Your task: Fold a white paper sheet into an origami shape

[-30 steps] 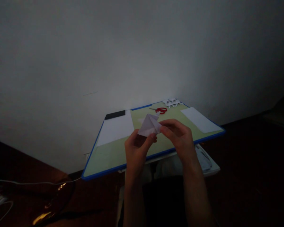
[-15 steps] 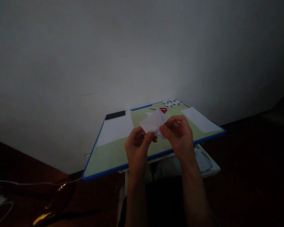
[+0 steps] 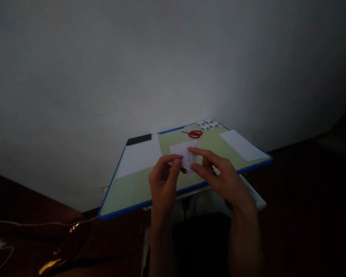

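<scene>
A folded white paper (image 3: 182, 153) is held above a green board with a blue rim (image 3: 127, 211). My left hand (image 3: 163, 182) pinches the paper's left edge between thumb and forefinger. My right hand (image 3: 219, 176) grips its right side, with the forefinger stretched along the top and the other fingers curled under. The paper now lies fairly flat, close to the board.
Red scissors (image 3: 195, 134) and several small folded white paper shapes (image 3: 209, 124) lie at the board's far edge. White sheets rest at the left (image 3: 140, 156) and right (image 3: 242, 145), a black strip (image 3: 138, 139) in the far left corner. White cables (image 3: 5, 246) trail on the dark floor at left.
The paper was raised as a pointed shape; both hands have spread it and brought it down flatter toward the board. My right forefinger now reaches across its top.
</scene>
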The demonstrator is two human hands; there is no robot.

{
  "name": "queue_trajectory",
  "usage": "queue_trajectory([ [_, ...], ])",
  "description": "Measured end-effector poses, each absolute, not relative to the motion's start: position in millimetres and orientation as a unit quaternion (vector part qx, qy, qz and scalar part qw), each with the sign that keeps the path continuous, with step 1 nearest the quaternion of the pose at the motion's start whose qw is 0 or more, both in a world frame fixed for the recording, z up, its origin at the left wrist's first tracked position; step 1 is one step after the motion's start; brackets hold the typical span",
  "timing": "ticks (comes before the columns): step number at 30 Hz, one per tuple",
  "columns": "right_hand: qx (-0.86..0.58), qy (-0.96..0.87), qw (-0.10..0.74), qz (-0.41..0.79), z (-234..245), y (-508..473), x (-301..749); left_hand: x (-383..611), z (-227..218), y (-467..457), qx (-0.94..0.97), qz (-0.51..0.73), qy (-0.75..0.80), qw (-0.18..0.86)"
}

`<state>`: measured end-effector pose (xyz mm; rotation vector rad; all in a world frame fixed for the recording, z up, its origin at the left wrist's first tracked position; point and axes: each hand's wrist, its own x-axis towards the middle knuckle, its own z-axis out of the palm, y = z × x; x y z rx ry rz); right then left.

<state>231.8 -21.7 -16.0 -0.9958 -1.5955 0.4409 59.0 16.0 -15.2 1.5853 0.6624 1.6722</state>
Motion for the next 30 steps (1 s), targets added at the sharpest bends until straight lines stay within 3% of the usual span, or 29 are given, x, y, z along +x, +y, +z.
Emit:
queue_trajectory([
  [10,-0.419,-0.69,0.588,0.046,-14,-24,237,53,-11,14,0.646,0.613,0.278,0.361],
  [19,-0.351,-0.701,0.594,0.18,-14,-20,234,50,-18,17,0.632,0.59,0.25,0.436],
  [30,-0.314,-0.702,0.584,0.26,-14,-17,224,61,-10,9,0.551,0.591,0.273,0.522],
])
